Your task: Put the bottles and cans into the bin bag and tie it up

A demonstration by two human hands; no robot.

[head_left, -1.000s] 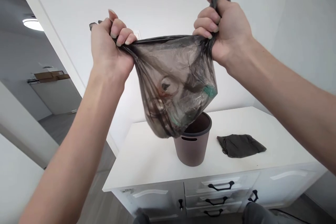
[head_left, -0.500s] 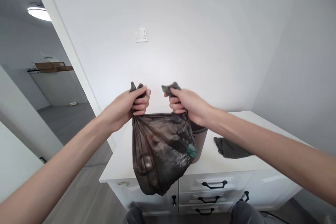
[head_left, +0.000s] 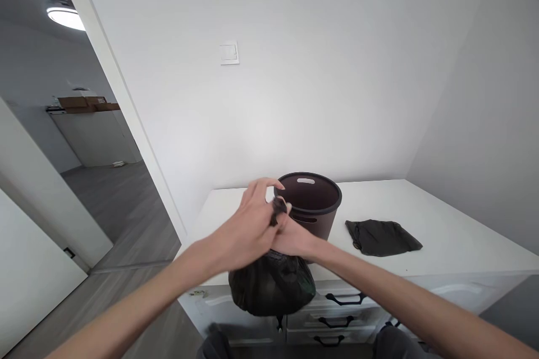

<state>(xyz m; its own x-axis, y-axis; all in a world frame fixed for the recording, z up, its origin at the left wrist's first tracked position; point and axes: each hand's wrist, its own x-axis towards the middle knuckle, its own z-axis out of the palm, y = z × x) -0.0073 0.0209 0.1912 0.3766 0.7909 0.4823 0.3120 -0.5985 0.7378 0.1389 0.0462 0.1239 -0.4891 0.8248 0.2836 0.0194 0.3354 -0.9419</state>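
Observation:
A dark, filled garbage bag (head_left: 272,289) hangs in front of the cabinet's front edge, its top bunched together. My left hand (head_left: 252,221) lies over the bag's neck, index finger raised and curved, the other fingers closed round the twisted plastic. Pressed against it from the right, my right hand (head_left: 292,235) grips the same neck, its fingers partly hidden behind the left. A tuft of dark plastic sticks out between the two hands. Just behind them stands a brown wastebasket (head_left: 324,227) with handle slots and no liner showing over its rim.
A folded black bag (head_left: 382,238) lies on the white cabinet top (head_left: 446,235), right of the wastebasket. Below are drawers with black handles (head_left: 345,299). A light switch (head_left: 229,53) is on the wall; a doorway opens at the left.
My hands have come together from holding the bag's two top corners apart, and the bag's mouth is gathered into a neck. The wastebasket is now largely uncovered.

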